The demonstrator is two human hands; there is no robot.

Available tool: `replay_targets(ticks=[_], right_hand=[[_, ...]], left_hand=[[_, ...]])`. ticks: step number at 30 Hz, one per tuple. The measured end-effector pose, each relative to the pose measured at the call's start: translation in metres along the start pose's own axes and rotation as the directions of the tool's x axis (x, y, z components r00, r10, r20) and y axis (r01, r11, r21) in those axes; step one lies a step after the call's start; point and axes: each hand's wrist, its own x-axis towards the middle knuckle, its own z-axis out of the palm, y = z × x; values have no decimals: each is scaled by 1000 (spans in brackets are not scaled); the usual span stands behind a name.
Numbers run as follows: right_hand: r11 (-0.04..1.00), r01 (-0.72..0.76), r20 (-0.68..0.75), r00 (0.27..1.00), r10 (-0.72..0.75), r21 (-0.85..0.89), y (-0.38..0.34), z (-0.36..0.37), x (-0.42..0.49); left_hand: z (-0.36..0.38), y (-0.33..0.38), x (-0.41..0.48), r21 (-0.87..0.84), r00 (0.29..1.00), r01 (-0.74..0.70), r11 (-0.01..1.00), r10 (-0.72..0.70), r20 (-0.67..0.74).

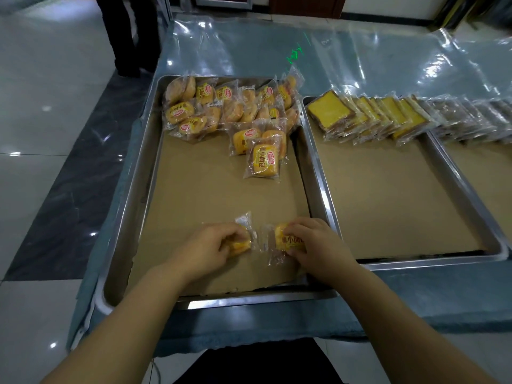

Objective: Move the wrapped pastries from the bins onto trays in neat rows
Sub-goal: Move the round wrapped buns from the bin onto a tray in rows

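Hands down at the near end of the tray, a small gap between them: the left hand (pixel 219 245) has its fingers curled over one wrapped bun (pixel 240 246), the right hand (pixel 313 242) pinches a second bun (pixel 289 241) by its yellow label, and both packets sit low over the brown paper liner (pixel 199 189) of the near tray (pixel 130 212), though whether they touch the paper I cannot tell. Placement is the risk here: these two are well apart from everything laid further up, so set down where they are, they would leave a wide bare stretch and no row to speak of. The film wrappers look slick and their crimped ends flap loose, so a light pinch could let one twist and land crooked. The liner's near edge looks ragged, and a dragging wrist could ruck it. Further up, a lone bun (pixel 263 160) lies on top of the pair behind it, skewed off square; match that angle and the line wanders. At the far end the heap of buns (pixel 221 106) overlaps every which way, and a careless reach could scatter it. Off to the right, the second tray (pixel 321 176) holds sliced cake packs (pixel 368 115) leaning in a fanned line, and a bump to the neighbouring rims might tip them like dominoes.
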Motion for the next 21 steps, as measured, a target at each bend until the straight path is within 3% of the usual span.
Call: replay_targets(ticks=[3,6,8,13,21], right_hand=[[1000,11,4,1000,-11,-22,0,0,-3],[998,24,1,1000,-24,-57,1,1,-6],[997,16,7,1000,-16,-75,0,2,-9],[995,-2,78,997,10,-103,0,-1,-15],[996,42,233,972,-22,-80,6,-15,-5]], left_hand=[[11,-2,-7,68,985,-63,996,73,-159],[20,-5,-11,188,972,101,977,-57,-227],[21,-7,-13,170,974,127,977,-90,-206],[24,-2,-25,88,994,38,995,-28,-109],[33,10,-20,225,996,91,970,-85,-34]])
